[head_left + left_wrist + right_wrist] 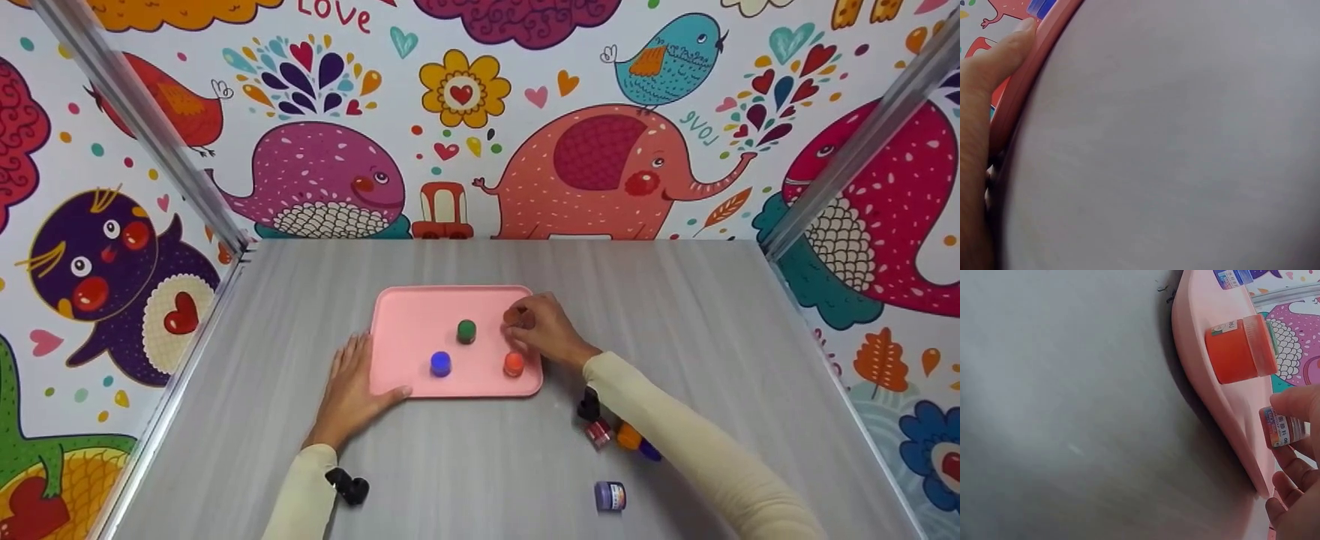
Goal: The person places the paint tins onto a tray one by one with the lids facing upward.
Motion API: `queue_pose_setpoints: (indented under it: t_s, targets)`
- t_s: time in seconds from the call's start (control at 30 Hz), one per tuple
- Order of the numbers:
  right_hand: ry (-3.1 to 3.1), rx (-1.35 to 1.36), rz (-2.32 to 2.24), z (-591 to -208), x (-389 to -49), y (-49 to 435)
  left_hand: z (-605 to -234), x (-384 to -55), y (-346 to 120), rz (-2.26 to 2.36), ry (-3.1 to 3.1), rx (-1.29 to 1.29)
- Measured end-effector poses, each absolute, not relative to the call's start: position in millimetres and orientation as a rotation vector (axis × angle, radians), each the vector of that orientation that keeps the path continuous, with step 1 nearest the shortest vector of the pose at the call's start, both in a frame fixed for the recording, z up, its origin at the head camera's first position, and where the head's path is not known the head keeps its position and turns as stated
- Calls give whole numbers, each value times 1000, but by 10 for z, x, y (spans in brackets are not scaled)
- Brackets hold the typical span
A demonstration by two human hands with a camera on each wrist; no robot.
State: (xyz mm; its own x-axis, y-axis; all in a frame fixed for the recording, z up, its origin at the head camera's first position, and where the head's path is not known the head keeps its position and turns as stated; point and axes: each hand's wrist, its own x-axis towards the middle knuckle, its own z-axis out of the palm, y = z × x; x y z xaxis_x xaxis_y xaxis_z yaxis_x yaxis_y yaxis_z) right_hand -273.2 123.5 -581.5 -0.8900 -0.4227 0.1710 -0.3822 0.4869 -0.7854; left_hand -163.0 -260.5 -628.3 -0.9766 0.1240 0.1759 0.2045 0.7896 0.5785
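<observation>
A pink tray (412, 315) lies on the table, with a green jar (466, 331), a blue jar (440, 364) and an orange jar (514, 364) standing in it. My left hand (351, 394) rests against the tray's left side, fingers straight, thumb at the near rim. At the tray's right far part, my right hand (551, 328) pinches a small brown jar (515, 316) between thumb and fingers. The right wrist view shows the label on this brown jar (1279, 427), just beyond the orange jar (1233, 354). Whether its base touches the tray, I cannot tell.
Right of the tray, near my right forearm, lie a dark red jar (598, 433), an orange-yellow jar (628, 436) and a dark blue jar (650, 450), partly under the sleeve. A purple jar (610, 496) lies nearer. A patterned wall (465, 165) bounds the table (300, 300).
</observation>
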Motion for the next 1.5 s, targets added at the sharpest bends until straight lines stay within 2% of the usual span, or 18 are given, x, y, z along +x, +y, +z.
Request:
queue_pose_setpoints:
  t_s: [0.67,1.07,1.3,1.5]
  targets:
    - [2708,-654,-1315,-5818,-2727,1130,-6256,-1627,-2611,-945,-2857,-259]
    - [2680,-558,-1337,-5674,-2630,1358,-6265,-1626,-2613,-968,-2871,-243]
    - [2748,-645,-1242,-5585,-2576,1566,-6268,-1647,-2615,-950,-2846,-276]
    - [2747,-600,-1201,-5516,-2471,1714,-6280,-1634,-2621,-962,-2867,-250]
